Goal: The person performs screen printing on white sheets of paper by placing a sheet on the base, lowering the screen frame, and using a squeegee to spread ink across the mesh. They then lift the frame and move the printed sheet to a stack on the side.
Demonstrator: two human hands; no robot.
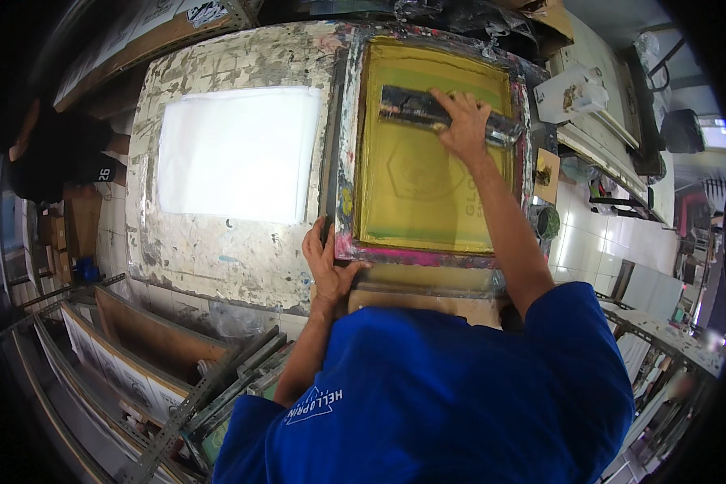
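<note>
A screen-printing frame (pixel 436 256) with paint-stained edges and yellow mesh (pixel 427 218) lies before me. The mesh shows a faint hexagonal design and some lettering. Across the upper part of the mesh rests a long dark squeegee (pixel 402 105), slightly tilted down to the right. My right hand (pixel 465 125) is closed over its middle, with the arm reaching across the screen. At the frame's near left corner, my left hand (pixel 329 262) grips the edge, thumb along the near side and fingers along the left side.
Left of the screen, white sheet material (pixel 238 153) lies on a paint-spattered table (pixel 218 258). A white container (pixel 573 95) and a dark can (pixel 545 222) stand to the right. Metal racks (pixel 169 427) fill the lower left. Another person (pixel 60 153) is at the far left.
</note>
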